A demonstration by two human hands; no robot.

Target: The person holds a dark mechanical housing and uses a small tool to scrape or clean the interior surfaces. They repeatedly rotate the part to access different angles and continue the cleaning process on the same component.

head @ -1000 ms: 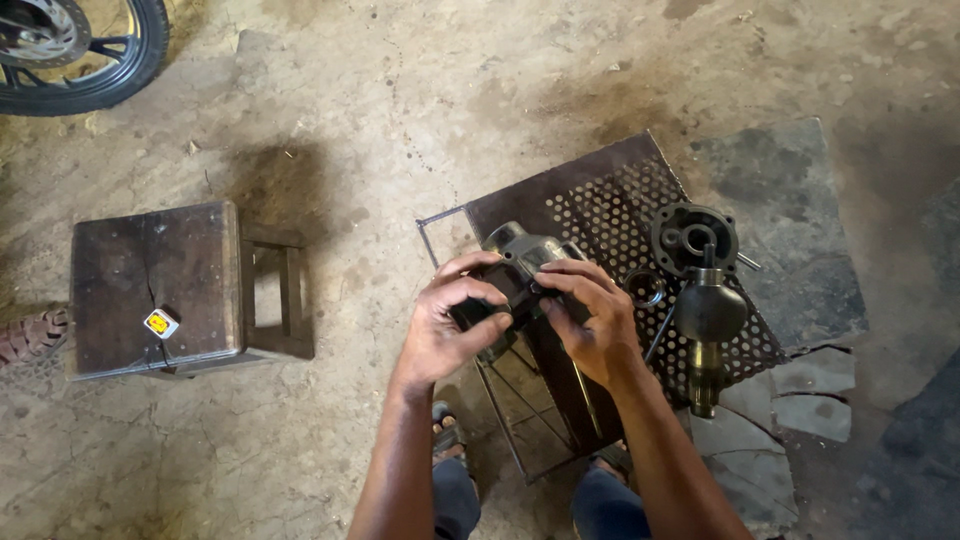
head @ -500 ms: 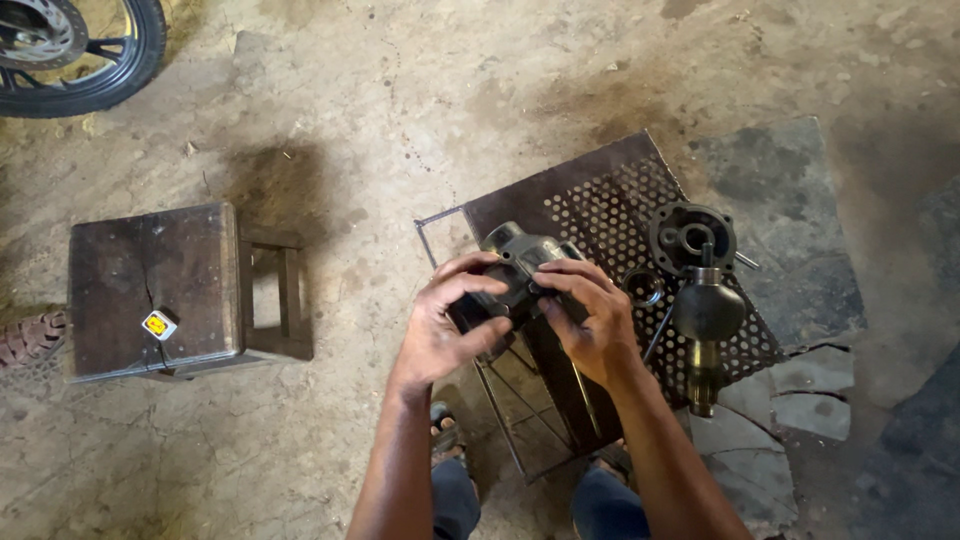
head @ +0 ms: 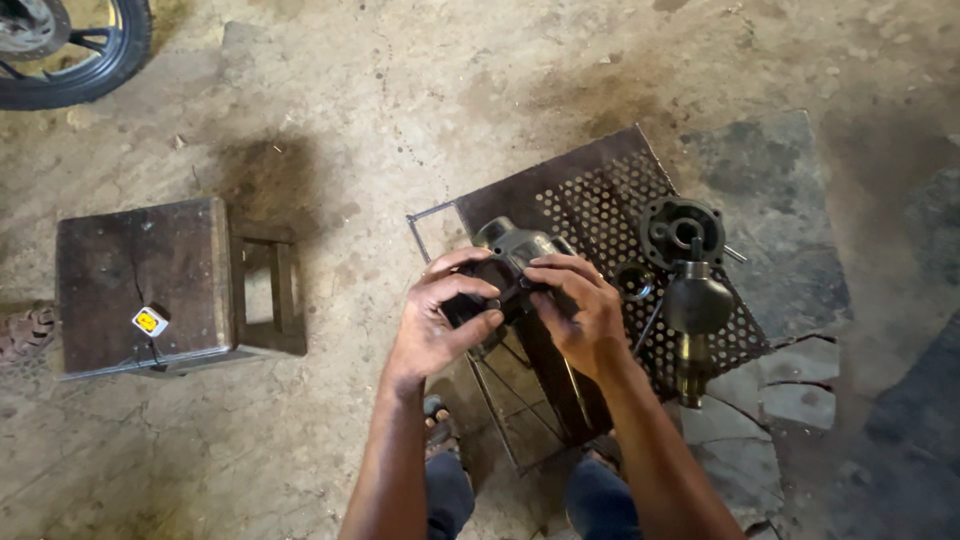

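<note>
Concrete floor (head: 480,90), stained and dusty, fills the frame. At left centre sits a dark wooden stool (head: 140,285) with a small yellow-faced tag (head: 148,321) on top; a tyre (head: 95,60) shows at upper left. Right of centre lies a perforated metal grate (head: 600,200) carrying a round black housing (head: 680,228) and a rounded metal part (head: 697,300). Over the grate's left edge, your left hand (head: 435,325) and right hand (head: 585,310) both close their fingers around a grey metal casting (head: 520,245).
</note>
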